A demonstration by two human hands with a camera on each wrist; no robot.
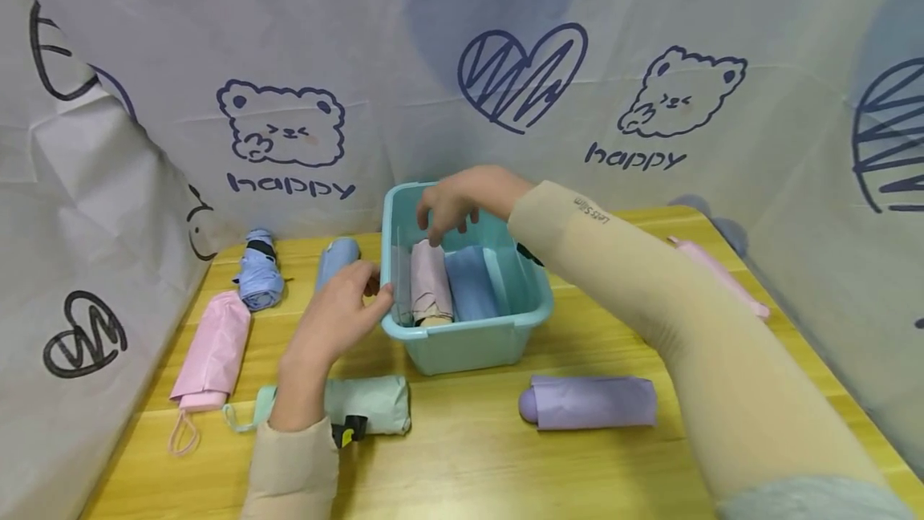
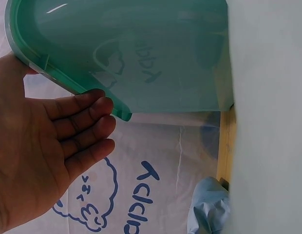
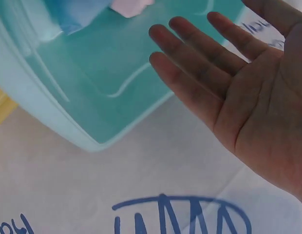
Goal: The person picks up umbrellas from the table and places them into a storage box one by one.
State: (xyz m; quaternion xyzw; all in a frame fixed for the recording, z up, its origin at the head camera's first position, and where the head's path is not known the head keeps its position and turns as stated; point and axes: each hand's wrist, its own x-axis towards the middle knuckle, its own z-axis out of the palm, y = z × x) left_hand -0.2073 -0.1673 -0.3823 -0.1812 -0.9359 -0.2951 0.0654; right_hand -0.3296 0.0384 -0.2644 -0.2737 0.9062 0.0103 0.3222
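A light blue plastic bin [image 1: 462, 350] stands on the table with a pale pink folded umbrella [image 1: 431, 283] and a blue folded umbrella [image 1: 472, 283] lying side by side inside. My right hand [image 1: 460, 197] hovers over the bin, above the pale pink umbrella's far end. Its fingers are spread and hold nothing, as the right wrist view shows. My left hand [image 1: 339, 315] is at the bin's left rim, its thumb touching the edge. In the left wrist view its other fingers [image 2: 85, 124] extend loosely beside the outer wall.
Around the bin lie more folded umbrellas: crumpled blue [image 1: 261, 271], pink [image 1: 214, 347], blue [image 1: 336, 257], mint green [image 1: 371, 405], purple [image 1: 593, 403] and pink [image 1: 722, 278]. My left forearm crosses over the mint one. A printed cloth [image 1: 404, 95] hangs behind the table.
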